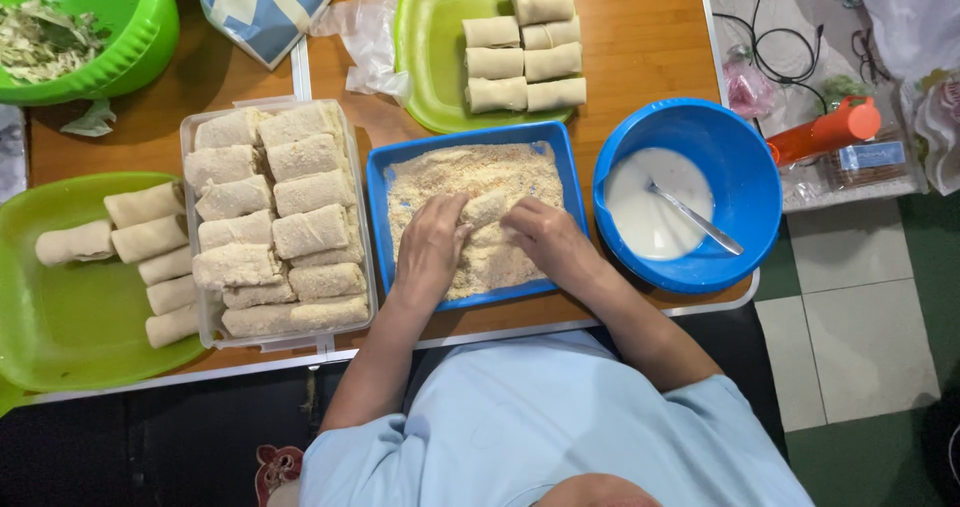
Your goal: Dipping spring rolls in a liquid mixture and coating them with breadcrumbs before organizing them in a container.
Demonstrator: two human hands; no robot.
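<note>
A pale, cylindrical roll lies in the coarse, sandy breadcrumbs filling a shallow blue rectangular tray at the near edge of the wooden tabletop, pressed between a person's two bare hands. The left hand cups the roll's left end with fingers curled against it; the right hand closes over its right end, fingertips dusted with crumbs. Just left of the tray, a clear plastic container holds rough, crumb-coated rolls packed in two columns. Further left, a glossy green tray at the tabletop's near left corner carries smooth, uncoated rolls. Behind the blue tray, a second green tray bears more smooth rolls in tidy rows. At the right edge, a round blue plastic bowl holds thin white batter and a metal spoon. A green bowl of shredded vegetables sits at the far left corner.
</note>
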